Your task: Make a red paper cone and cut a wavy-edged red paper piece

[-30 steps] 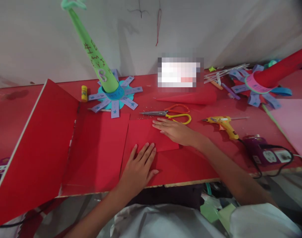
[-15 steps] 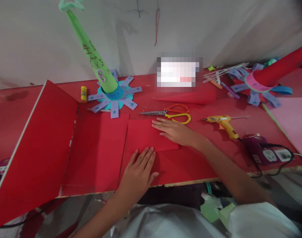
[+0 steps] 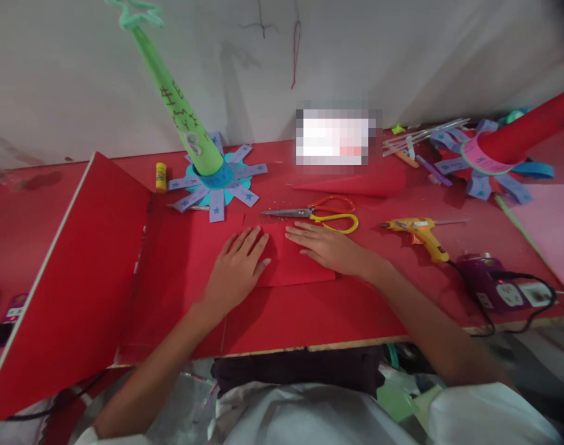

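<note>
A small red paper sheet (image 3: pixel 293 272) lies flat on the red tabletop. My right hand (image 3: pixel 330 247) rests flat on its right part, fingers stretched to the left. On its left edge lies my left hand (image 3: pixel 239 262), palm down with the fingers spread. Neither hand grips anything. Scissors (image 3: pixel 291 213) with one orange and one yellow handle lie just beyond the right fingertips, blades pointing left. To the left of my left hand is a red board (image 3: pixel 73 278) with one panel standing up at a slant.
A green paper cone (image 3: pixel 184 111) on a blue-petalled base stands at the back left, near a yellow glue stick (image 3: pixel 160 178). On the right lie a yellow glue gun (image 3: pixel 420 233) and a purple power socket (image 3: pixel 490 284). A rolled red paper (image 3: pixel 356 183) lies behind the scissors.
My left hand has slid left and away from me, from the sheet's near edge to its left edge. The right hand stays in place on the paper.
</note>
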`<state>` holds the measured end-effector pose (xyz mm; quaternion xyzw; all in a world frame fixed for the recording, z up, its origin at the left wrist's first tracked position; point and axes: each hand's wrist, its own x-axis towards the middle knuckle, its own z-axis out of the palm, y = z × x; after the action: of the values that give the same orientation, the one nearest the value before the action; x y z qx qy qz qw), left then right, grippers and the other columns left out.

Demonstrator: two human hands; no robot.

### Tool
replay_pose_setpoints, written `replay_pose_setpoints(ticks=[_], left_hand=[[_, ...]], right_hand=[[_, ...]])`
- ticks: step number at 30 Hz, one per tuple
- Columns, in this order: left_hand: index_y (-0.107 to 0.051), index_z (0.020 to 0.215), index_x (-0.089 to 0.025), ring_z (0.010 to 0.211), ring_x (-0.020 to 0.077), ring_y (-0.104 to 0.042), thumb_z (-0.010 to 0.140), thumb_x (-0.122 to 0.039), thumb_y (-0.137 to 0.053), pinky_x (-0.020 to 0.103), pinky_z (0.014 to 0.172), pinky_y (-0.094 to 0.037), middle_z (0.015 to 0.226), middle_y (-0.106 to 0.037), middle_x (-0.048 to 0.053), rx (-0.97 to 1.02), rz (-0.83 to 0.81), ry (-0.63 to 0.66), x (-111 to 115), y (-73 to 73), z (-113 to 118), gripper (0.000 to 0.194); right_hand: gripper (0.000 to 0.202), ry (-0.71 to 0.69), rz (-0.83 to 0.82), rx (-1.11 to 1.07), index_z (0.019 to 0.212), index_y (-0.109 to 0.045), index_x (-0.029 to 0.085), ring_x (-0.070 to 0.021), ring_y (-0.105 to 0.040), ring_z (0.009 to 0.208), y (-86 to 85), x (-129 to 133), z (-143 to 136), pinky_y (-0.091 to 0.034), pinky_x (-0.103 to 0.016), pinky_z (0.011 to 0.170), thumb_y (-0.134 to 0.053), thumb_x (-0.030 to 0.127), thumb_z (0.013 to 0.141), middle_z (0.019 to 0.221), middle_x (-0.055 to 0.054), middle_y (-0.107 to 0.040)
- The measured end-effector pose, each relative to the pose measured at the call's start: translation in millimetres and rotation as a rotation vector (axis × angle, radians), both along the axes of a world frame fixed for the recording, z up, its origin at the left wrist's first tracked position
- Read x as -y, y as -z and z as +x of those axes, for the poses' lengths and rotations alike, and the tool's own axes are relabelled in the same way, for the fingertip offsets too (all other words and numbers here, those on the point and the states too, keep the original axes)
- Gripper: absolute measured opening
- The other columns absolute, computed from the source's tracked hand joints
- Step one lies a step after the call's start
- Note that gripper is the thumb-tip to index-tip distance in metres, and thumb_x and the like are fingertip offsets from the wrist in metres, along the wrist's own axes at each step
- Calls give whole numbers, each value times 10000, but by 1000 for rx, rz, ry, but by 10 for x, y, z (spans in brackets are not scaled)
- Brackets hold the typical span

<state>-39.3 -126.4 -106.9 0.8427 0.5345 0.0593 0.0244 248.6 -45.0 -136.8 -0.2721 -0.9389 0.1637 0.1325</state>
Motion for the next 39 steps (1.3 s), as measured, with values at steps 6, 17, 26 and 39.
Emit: replay_pose_setpoints(ticks=[6, 17, 26, 39], left_hand=[[-535, 1580, -106, 1476, 406, -547, 1108, -457, -511, 569, 1216, -438, 1605, -586, 229, 80, -47, -137, -392, 38, -131, 589], [-649, 900, -205, 984, 307, -637, 821, -521, -872, 399, 860, -479, 1042, -716, 112, 162, -253, -89, -921, 51, -397, 395], [-744, 1177, -212, 1049, 256, -737, 978, -409, -671, 347, 907, -571, 1179, -803, 88, 635, -253, -76, -753, -3, -374, 290], [-603, 883, -209, 771, 174, -594, 983, -517, -592, 288, 710, -481, 823, -635, 13, 961, -147, -300, -695, 43, -114, 324]], right_hand=[[549, -6, 5, -9, 1658, -532, 263, -293, -504, 1591, -16, 2, 7, -447, -574, 1312, -520, 192, 1114, 1667, -85, -577], [430, 59, 69, -52, 1478, -719, 234, -306, -629, 1467, 57, 43, -16, -502, -561, 1264, -462, 205, 1134, 1542, -88, -705], [391, 434, 23, -468, 1470, -683, 297, -333, -642, 1422, -70, 22, 39, -485, -576, 1250, -514, 364, 1123, 1488, -101, -720], [323, 720, -689, -849, 922, -800, 211, -234, -753, 759, -83, 1, 49, -626, -360, 680, -833, 530, 880, 867, -44, -802]])
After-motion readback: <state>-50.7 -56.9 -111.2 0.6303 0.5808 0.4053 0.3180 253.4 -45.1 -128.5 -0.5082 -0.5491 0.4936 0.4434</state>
